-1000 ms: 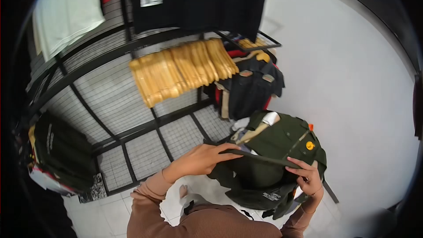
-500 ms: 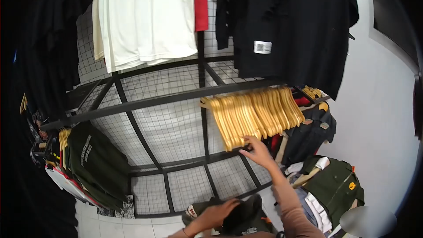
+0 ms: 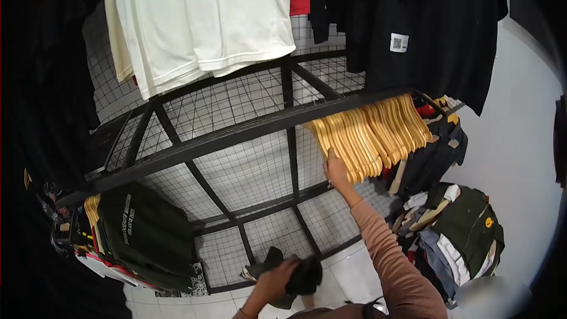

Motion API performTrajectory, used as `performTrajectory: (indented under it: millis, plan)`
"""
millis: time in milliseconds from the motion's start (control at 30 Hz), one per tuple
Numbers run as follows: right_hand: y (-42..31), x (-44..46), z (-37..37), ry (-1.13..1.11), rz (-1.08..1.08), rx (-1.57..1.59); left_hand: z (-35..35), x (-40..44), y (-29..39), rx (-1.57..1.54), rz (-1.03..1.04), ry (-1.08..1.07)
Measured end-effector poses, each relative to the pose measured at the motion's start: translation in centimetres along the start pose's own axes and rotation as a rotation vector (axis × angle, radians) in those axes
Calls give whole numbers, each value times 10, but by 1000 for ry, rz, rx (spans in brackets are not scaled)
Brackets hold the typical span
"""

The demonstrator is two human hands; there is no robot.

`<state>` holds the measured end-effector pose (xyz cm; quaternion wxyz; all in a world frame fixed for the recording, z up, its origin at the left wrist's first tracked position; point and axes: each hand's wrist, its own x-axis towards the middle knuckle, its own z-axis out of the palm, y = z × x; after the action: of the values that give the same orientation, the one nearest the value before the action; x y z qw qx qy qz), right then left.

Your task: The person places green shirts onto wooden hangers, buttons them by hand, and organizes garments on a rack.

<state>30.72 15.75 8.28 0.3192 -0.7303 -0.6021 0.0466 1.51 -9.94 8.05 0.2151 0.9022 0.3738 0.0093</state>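
A tight row of light wooden hangers (image 3: 378,136) hangs from a black metal rack bar (image 3: 236,136), right of the middle. My right hand (image 3: 335,169) reaches up to the left end of the row, its fingers closed on the outermost hanger. Low in the view, my left hand (image 3: 276,280) grips a bunched dark green garment (image 3: 306,276) above the floor. The garment's folds hide the tips of my left fingers.
White T-shirts (image 3: 201,23) and black tops (image 3: 437,35) hang above the bar. Dark green shirts (image 3: 142,236) hang at lower left. A heap of clothes (image 3: 466,230) lies at lower right, below a hanging dark garment (image 3: 434,156). Wire grid panels (image 3: 236,183) back the rack.
My right hand has moved from the hangers' lower ends up to the outermost hanger and closed on it. My left hand has gathered up the dark green garment. The view has shifted.
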Motion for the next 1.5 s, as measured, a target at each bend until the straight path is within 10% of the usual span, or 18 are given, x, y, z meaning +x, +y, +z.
performTrajectory:
  millis: [133,200,333,633,933,1500]
  plan:
    - [23,-39,-6,-27,2,137,-40,4,-18,1,-106,197]
    - [64,-78,2,322,-301,257,-49,8,-29,27,-82,240]
    - [96,-187,-80,-171,160,528,-77,9,-33,-9,-7,292]
    - [78,-368,-273,-102,170,763,-113,12,-29,-32,72,391]
    - [-15,-427,-231,-74,5,218,-113,-9,59,5,293,452]
    - [-77,-510,-174,-102,168,993,-130,-99,159,-64,735,443]
